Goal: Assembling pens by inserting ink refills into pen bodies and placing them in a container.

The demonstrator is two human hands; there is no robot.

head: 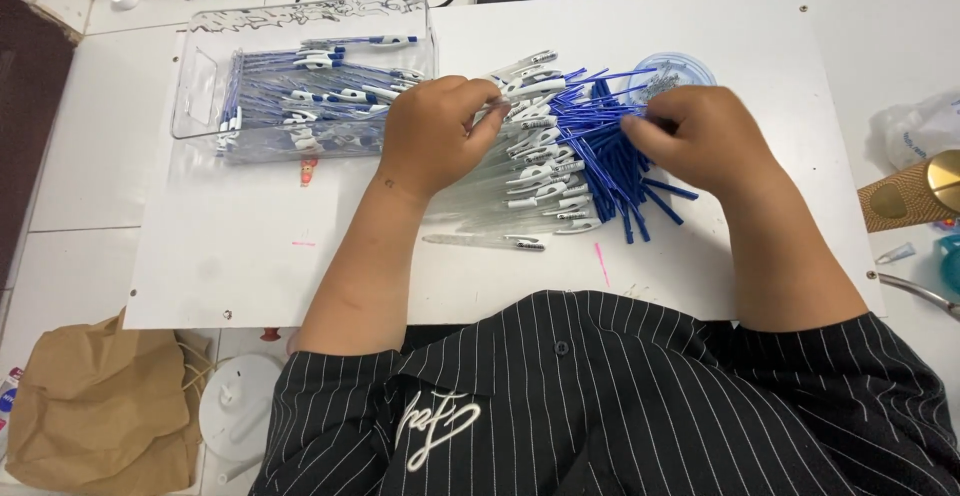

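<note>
My left hand (432, 134) grips a clear pen barrel (497, 112) above a heap of clear pen barrels with white clips (540, 181) on the white board (250, 246). My right hand (700, 136) pinches a thin blue refill (600, 114) at the heap of blue refills (610, 171), pointing it toward the barrel. A small round clear dish (672, 68) lies just beyond my right hand.
A clear plastic tray (200, 86) at the back left holds several assembled blue and white pens (320, 101). One loose barrel (485, 241) lies near me. A brown paper bag (95, 411) and a white lid (235, 411) sit lower left. A gold-topped container (915, 191) stands right.
</note>
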